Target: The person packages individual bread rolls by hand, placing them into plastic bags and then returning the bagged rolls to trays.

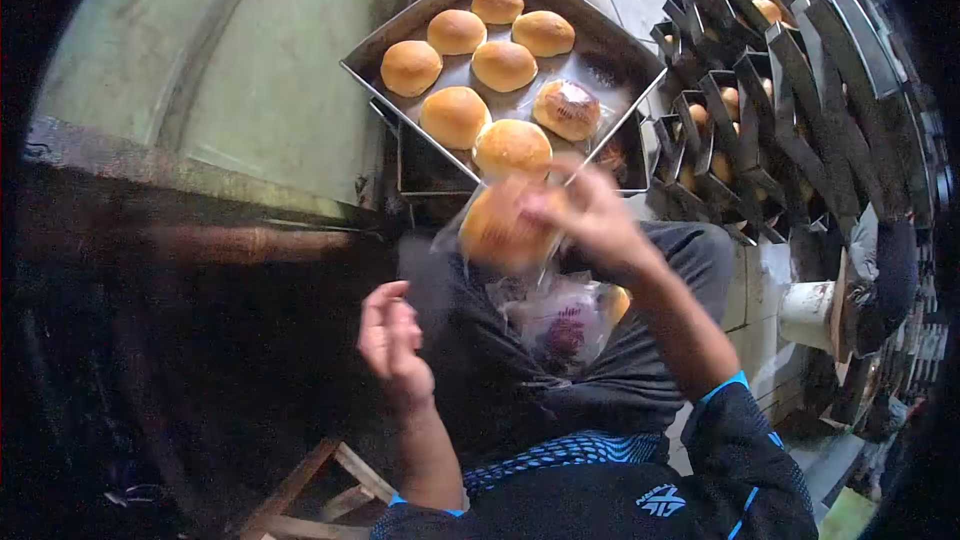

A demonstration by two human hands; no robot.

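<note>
Your R grip (602,223) is clamped on bagged bun (503,232), L grip (395,342) apart, empty; 1-handed hold could slip & drop it.

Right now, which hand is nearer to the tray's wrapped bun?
Right. In the picture, the right hand is just below the wrapped bun; the left hand is much lower, leftward.

The left hand (397,348) has room to move toward the right hand (600,225), but round golden-brown bread buns (504,66) fill much of the square grey metal tray (425,19), whose raised sides block low ways in
</note>
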